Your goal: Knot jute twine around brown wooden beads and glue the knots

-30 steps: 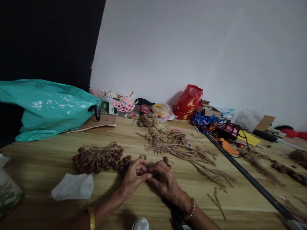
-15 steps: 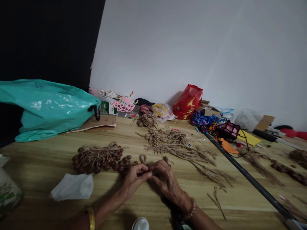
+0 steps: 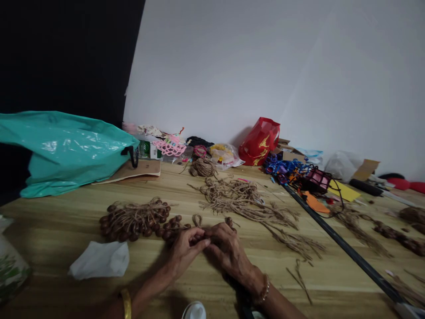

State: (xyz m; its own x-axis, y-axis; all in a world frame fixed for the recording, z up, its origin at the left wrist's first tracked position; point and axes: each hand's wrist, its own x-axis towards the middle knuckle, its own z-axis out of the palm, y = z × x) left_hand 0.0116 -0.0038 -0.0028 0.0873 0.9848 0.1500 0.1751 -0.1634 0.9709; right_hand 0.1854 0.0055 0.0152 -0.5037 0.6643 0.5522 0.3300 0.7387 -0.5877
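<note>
The left hand (image 3: 183, 249) and right hand (image 3: 229, 252) meet at the fingertips, pinching partly hidden brown beadwork (image 3: 207, 232), its long axis apparently running left to right, a twine loop (image 3: 197, 216) just beyond and a bead bundle (image 3: 137, 218) nearer the left hand.

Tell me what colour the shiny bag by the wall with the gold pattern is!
The bag is red, in the head view.

Round brown beads (image 3: 196, 238), partly hidden, over table (image 3: 149, 257)

Room opens between right hand (image 3: 229, 252) and loose strands (image 3: 302, 282), the black bar (image 3: 341, 243) blocking beyond
</note>
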